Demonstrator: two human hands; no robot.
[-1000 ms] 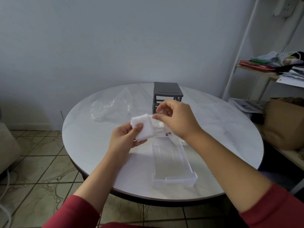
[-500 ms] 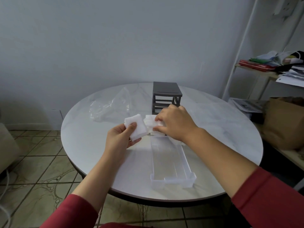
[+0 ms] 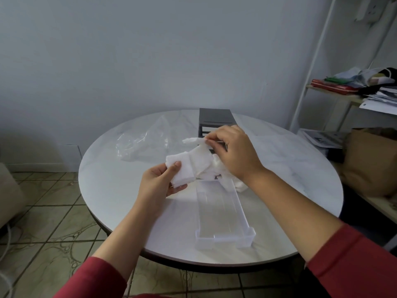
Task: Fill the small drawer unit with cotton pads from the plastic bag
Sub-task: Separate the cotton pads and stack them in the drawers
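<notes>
a stack of cotton pads is held in the left hand at the centre of the frame, above the table. the fingers are curled beneath the stack and the thumb is pressed on its top face. the right hand, just to the right and slightly higher, is closed in a pinch — thumb and forefinger are clamped on the edge of a single pad, which stands up and out to the left of a looser clump beside the stack. whether the other right fingers grip anything cannot be told.

the clear drawer is out of the drawer unit and is laid on the table below and to the lower right of the held pads. its long axis runs from the middle of the frame down towards the lower edge, leaning slightly right. most of its length is seen bare. a few loose pads are noted at its far end, under the right wrist; whether inside or beside the wall cannot be settled. the plastic bag is lying flat at centre left.

judgement: the coming placement turns on a downward move — the drawer's far end is nearest the right hand, while the left hand is held just off the drawer's left wall. the pads would need squaring with the long axis before being laid in.
</notes>
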